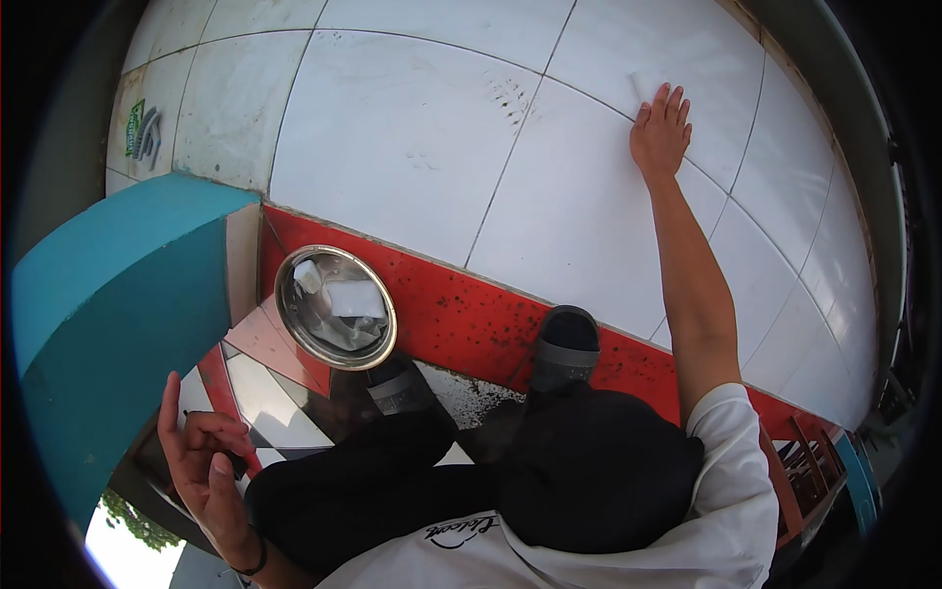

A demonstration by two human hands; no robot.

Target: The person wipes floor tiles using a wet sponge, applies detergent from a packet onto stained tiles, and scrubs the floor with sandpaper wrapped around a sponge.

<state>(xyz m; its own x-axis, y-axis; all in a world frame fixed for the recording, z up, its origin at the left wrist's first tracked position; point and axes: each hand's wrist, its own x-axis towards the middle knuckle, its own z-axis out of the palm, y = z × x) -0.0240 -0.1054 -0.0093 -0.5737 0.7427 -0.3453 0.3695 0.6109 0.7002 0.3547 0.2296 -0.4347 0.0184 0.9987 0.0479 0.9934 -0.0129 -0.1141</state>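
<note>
White tiled floor [402, 128] takes up most of the view, red strip [456, 294] along the near edge. There's a metal bowl [334, 360] at the strip's left end. Left hand [208, 456] is up in the air, index finger out, the others loosely curled. Right hand [661, 137] looks palm-down on the tiles, fingers slightly spread. White chunks [355, 298] are in the bowl.

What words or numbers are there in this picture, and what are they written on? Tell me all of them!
"Volcom": black slanted writing across the white T-shirt; that's my best reading, as it's tilted.
Green wrapper on the tiles at the far left: white letters, too small and blurred to read.
I can't make out any numbers.
</note>
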